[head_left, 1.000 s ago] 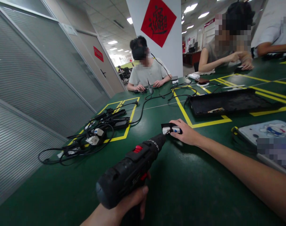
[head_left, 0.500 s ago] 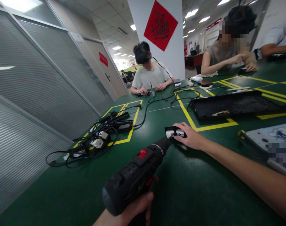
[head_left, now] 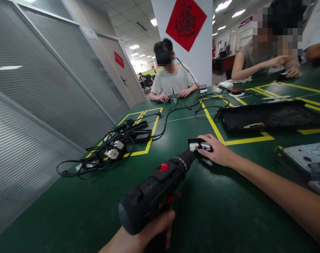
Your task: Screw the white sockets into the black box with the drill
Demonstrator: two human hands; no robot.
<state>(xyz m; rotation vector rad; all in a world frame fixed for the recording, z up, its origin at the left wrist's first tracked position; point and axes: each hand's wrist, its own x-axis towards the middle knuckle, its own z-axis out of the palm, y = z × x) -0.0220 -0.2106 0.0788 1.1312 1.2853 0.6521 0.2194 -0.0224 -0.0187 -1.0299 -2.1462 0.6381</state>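
Step in hand, by the look of it: lining up the bit on the black-and-white block.

Block sits low on the worktop; right hand grips it from its right side, fingers curled over it. Left hand has its fingers wrapped round the grip of the power drill, on the wearer's side of the block, chuck pointing at it. Bit reaches the block's near face; touching or just short, can't tell. Trigger pressed or not: can't tell.

Cable tangle well left of block; black tray beyond it and to the right.

Next move calls for a still block, drill axis straight, light trigger. Slip risk: right fingers are close to the bit.
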